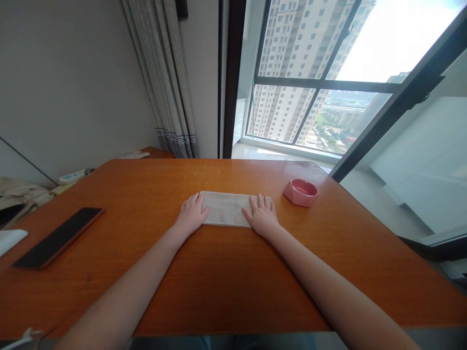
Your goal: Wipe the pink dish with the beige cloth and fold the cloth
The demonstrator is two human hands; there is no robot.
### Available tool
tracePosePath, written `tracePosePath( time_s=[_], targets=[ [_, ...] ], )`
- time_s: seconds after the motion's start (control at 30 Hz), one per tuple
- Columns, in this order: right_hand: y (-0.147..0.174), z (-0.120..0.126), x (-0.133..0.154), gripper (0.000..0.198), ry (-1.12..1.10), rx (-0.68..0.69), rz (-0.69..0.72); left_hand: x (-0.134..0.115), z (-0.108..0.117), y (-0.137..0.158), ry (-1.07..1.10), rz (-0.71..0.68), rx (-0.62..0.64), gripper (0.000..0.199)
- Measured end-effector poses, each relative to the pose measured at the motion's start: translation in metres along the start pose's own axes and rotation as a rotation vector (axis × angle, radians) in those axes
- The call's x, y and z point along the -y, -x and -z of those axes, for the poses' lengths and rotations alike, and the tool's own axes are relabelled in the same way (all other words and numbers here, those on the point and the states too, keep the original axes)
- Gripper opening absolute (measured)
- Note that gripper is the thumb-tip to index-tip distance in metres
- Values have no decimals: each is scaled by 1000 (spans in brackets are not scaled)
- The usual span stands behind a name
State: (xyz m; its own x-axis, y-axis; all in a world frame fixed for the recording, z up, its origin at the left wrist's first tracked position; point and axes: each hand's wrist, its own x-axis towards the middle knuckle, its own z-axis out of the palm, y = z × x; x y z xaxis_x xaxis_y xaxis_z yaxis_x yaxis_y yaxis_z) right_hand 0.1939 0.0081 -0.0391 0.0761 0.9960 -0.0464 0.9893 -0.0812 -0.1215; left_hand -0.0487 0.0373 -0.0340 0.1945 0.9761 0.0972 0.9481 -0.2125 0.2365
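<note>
A pale, folded cloth (226,210) lies flat as a wide rectangle in the middle of the wooden table. On its left end rests my left hand (191,212), palm down, with the thumb apart from the fingers. My right hand (261,214) lies flat on the cloth's right end, its fingers spread. Neither hand grips the cloth; both only touch it from above. What is under the palms is hidden.
A pink faceted bowl (301,192) stands to the right of the cloth. At the left lies a long dark flat board (60,238), near a white object (10,240) at the edge of view. The wooden table (226,287) ends before a large window.
</note>
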Motion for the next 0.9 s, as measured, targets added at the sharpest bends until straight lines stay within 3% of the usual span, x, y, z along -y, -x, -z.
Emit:
tracePosePath(
  time_s=[0.07, 0.17, 0.23, 0.3, 0.37, 0.5, 0.57, 0.63, 0.77, 0.9],
  targets=[
    [1, 0, 0, 69, -4, -16, -9, 0, 9, 0, -10, 88, -34, 54],
    [1, -1, 3, 68, -12, -54, -9, 2, 21, -1, 66, 180, 118, 41],
    [1, 0, 4, 66, -27, -78, 5, 7, 25, -3, 167, 161, 245, 32],
    [-1, 2, 4, 62, -61, -95, 41, 14, 29, -5, 261, 112, 255, 25],
    [-2, 5, 2, 56, -107, -94, 103, 23, 34, -7, 254, 124, 115, 21],
    [-3, 7, 0, 51, -162, -31, 266, 32, 50, -2, 59, 183, -327, 19],
    [-1, 6, 2, 54, -180, -26, 329, 21, 54, 4, 50, 82, -456, 19],
    [1, 5, 7, 56, -196, -47, 363, 0, 50, 10, 77, -95, -457, 17],
    [4, 4, 16, 52, -221, -90, 407, -56, 23, 19, 145, -471, -189, 18],
    [-4, 4, 14, 42, -288, -54, 418, -81, -2, 24, 180, -593, -47, 19]
  ],
)
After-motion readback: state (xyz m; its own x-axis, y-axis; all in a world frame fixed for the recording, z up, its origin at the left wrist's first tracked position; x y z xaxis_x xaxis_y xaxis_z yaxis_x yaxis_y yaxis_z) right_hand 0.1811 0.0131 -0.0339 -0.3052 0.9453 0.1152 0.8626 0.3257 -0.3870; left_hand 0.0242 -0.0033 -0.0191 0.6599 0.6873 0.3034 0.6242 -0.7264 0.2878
